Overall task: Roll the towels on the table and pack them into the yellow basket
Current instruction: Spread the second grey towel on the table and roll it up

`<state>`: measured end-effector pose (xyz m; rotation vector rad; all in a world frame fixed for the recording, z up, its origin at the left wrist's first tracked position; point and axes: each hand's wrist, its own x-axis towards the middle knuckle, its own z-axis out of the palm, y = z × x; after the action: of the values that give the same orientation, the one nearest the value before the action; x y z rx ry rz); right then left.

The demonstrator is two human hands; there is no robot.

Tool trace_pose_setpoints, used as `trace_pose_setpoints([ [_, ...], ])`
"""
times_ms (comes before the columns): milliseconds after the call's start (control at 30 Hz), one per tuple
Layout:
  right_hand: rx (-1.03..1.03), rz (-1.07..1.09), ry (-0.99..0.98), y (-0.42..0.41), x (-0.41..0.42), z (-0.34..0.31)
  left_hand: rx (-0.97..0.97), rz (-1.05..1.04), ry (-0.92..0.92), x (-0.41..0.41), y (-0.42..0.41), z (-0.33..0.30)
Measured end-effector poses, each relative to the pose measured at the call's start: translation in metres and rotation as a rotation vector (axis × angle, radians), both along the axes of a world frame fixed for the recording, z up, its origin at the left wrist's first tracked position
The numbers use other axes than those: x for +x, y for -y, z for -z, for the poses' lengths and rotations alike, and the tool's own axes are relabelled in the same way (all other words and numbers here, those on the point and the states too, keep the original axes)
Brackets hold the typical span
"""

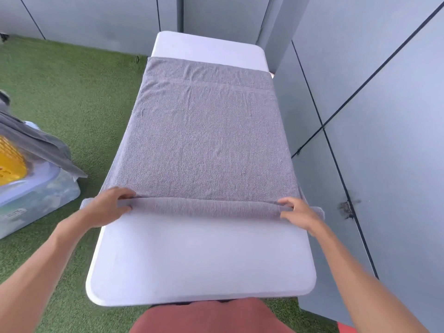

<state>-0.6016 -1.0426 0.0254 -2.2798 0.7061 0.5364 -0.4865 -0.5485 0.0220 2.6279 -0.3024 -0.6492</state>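
Near the desk's (201, 255) middle, the left hand (108, 207) and right hand (298, 213) each have their grip curled around an end of the grey towel's (206, 140) started roll, wide apart, likely to keep it even. Its flat remainder lies beyond, ready to roll. The yellow basket (9, 162) waits far left on the grass (79, 97).

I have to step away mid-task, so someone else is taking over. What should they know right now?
Left hand and right hand each grip an end of the rolled near edge of the grey towel.
The towel lies spread along the white table; only a thin roll is formed.
The yellow basket sits on the floor to the left, partly under grey cloth.
Left: finish rolling, then pack it into the basket.
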Motion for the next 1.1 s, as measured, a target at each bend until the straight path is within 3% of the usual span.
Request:
trace_pose_setpoints([
  [100, -0.137, 0.117, 0.291, -0.009, 0.001, 0.006, -0.002, -0.181, 0.3, -0.005, 0.002, 0.011],
  [167, -0.441, 0.012, 0.413, -0.021, -0.009, 0.012, 0.095, -0.181, 0.495, -0.017, 0.008, 0.02],
  [233, -0.753, -0.122, 0.431, -0.035, -0.026, 0.023, 0.077, -0.13, 0.566, -0.033, 0.013, 0.029],
  [267, -0.815, -0.181, 0.401, -0.042, -0.032, 0.026, 0.062, -0.096, 0.58, -0.038, 0.015, 0.033],
  [433, -0.761, -0.244, 0.276, -0.044, -0.022, 0.034, 0.096, 0.064, 0.453, -0.029, 0.017, 0.047],
  [567, -0.713, -0.248, 0.188, -0.034, -0.003, 0.026, 0.139, 0.029, 0.428, -0.01, 0.022, 0.043],
  [667, -0.68, -0.336, 0.095, -0.025, -0.009, 0.018, 0.171, 0.023, 0.309, -0.003, 0.016, 0.037],
  [733, -0.535, -0.374, -0.002, -0.013, -0.014, 0.014, 0.156, 0.044, 0.125, 0.001, 0.01, 0.032],
  [800, -0.259, -0.282, -0.078, -0.002, -0.016, 0.007, 0.097, -0.001, -0.03, 0.005, 0.006, 0.025],
  [900, -0.053, -0.056, 0.028, 0.002, -0.012, 0.003, -0.059, -0.163, 0.057, 0.01, 0.009, 0.014],
  [1000, -0.276, -0.002, 0.347, -0.009, -0.009, 0.009, 0.041, -0.177, 0.382, 0.0, 0.016, 0.013],
  [1100, -0.678, -0.126, 0.465, -0.036, -0.021, 0.019, 0.102, -0.131, 0.519, -0.023, 0.025, 0.025],
])
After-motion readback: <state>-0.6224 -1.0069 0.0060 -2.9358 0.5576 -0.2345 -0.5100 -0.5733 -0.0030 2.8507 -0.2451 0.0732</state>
